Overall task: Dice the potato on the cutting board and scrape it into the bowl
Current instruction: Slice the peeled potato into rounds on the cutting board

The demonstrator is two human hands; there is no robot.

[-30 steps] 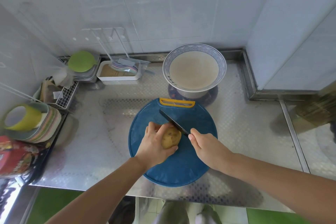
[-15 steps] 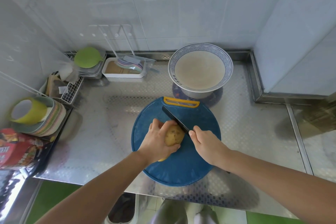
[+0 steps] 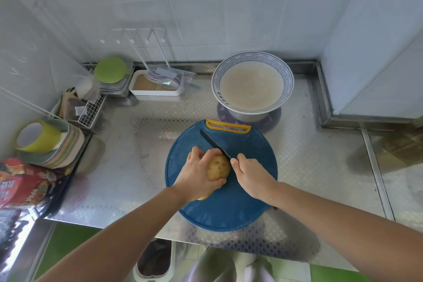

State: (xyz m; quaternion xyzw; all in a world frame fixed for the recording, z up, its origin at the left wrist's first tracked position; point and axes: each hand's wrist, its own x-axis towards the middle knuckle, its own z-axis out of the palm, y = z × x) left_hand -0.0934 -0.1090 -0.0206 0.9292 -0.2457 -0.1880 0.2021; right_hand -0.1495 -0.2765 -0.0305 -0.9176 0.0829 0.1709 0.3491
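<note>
The shiny metal counter holds a round blue cutting board. A big bowl with a blue rim sits just behind the board.

The left hand is curled over the potato and holds it down in the middle of the board. The right hand is wrapped tight round the handle of a black knife. The blade rests on the far side of the potato, close to the left fingers.

The potato looks whole, so I think this is the first cut. A round potato can roll, so the left hand should press down hard and tuck its fingertips back from the blade. It would be best to cut it in half first. Then each half can lie flat side down and stay put for the small cuts.
</note>
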